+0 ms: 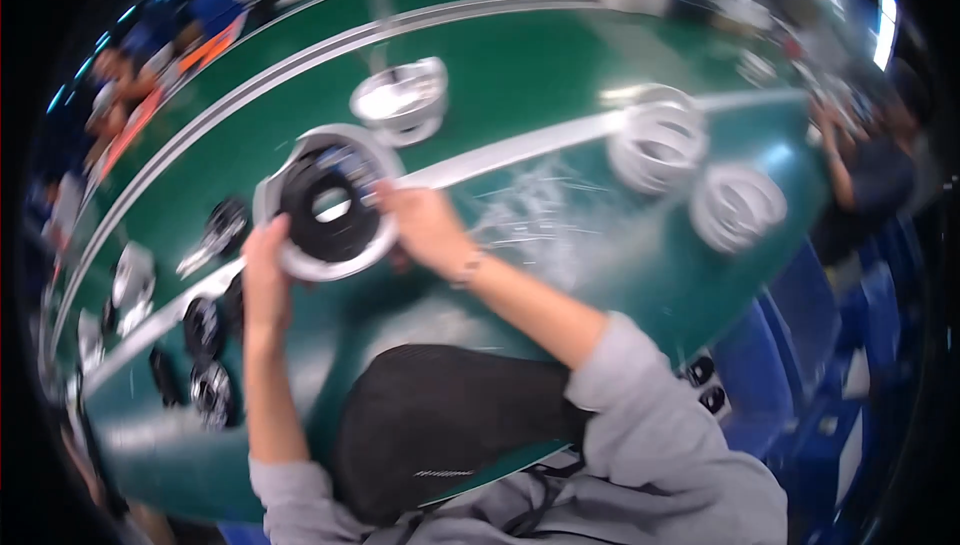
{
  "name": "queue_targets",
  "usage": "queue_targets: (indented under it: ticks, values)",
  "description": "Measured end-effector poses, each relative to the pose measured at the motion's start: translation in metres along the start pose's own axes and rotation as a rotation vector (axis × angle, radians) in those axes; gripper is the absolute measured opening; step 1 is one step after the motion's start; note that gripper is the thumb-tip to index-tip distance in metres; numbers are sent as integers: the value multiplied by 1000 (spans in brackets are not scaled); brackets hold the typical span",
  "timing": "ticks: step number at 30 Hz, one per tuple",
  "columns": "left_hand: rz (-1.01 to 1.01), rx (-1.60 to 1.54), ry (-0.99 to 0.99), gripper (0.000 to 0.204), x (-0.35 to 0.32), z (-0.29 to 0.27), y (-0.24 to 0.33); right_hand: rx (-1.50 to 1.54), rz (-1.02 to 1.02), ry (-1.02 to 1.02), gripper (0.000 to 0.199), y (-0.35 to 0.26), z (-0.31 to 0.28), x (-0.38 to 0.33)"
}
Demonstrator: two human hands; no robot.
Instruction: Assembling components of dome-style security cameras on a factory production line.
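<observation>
Above the green work table I hold a white round plastic housing (372, 153) with a black ring-shaped part (345, 243) seated inside it. A bright opening shows through the ring's middle. My left hand (266, 270) is closed on the housing's left rim. My right hand (428, 225) grips the right side, its fingertips at the inner edge by the black part. The fingers under the housing are hidden, and motion blurs some detail. Just beyond it, another white housing (400, 100) sits on the green belt.
White rings (657, 145) stand stacked at the right, with more white rings (738, 210) nearer. Black round parts (203, 327) lie at the left. A pale metal strip (520, 153) divides table and belt. A person (870, 160) sits far right, near blue crates (780, 345).
</observation>
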State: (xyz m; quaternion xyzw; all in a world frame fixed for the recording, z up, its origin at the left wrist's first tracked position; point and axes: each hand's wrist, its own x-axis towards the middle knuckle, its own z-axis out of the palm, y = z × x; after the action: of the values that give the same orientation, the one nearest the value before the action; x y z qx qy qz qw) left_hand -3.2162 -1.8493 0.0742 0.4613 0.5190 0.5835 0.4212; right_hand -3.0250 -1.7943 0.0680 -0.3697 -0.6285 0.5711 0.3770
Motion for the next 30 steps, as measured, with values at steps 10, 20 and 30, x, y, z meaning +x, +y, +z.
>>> queue_targets:
  ticks: [10,20,30]
  values:
    - [-311,-333,-84,33,103,0,-25,-812,-356,489,29,-88,-149,-98]
    - [-298,-169,61,60,179,-31,-114,-1468,77,596,20,-68,-289,-229]
    - [53,650,203,65,104,-31,-23,-1475,-179,780,14,-82,-296,-231]
